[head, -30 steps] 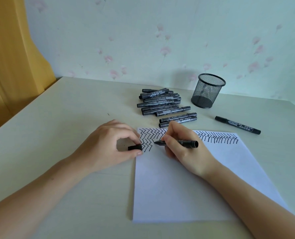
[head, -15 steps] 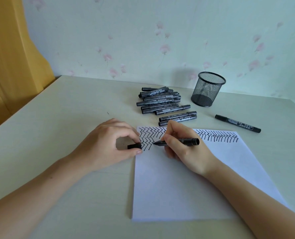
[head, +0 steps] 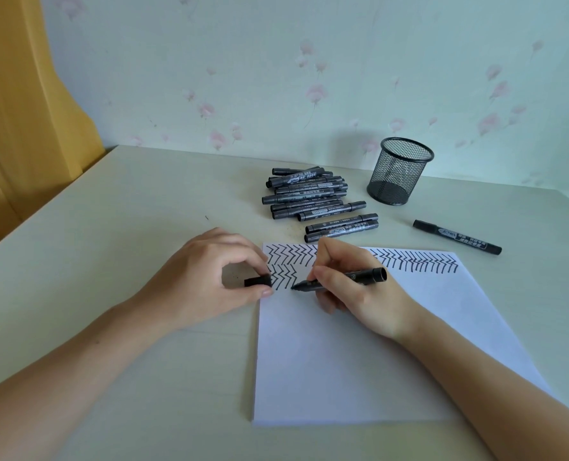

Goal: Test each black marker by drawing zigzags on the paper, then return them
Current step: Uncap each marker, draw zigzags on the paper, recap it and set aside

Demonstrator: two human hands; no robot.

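A white sheet of paper (head: 359,354) lies on the table, with rows of black zigzags along its top edge. My right hand (head: 353,287) grips an uncapped black marker (head: 364,276), its tip touching the paper just right of the second row of zigzags. My left hand (head: 206,277) rests at the paper's left edge and pinches the black marker cap (head: 257,281). A pile of several black markers (head: 313,199) lies beyond the paper. One more black marker (head: 456,236) lies alone to the right.
An empty black mesh pen cup (head: 399,171) stands at the back right, near the flowered wall. A yellow curtain (head: 20,104) hangs at the left. The cream table (head: 110,227) spreads bare to the left of my hands.
The marker tip has slid slightly down and left along the second zigzag row. My left hand still holds the cap in the same spot.
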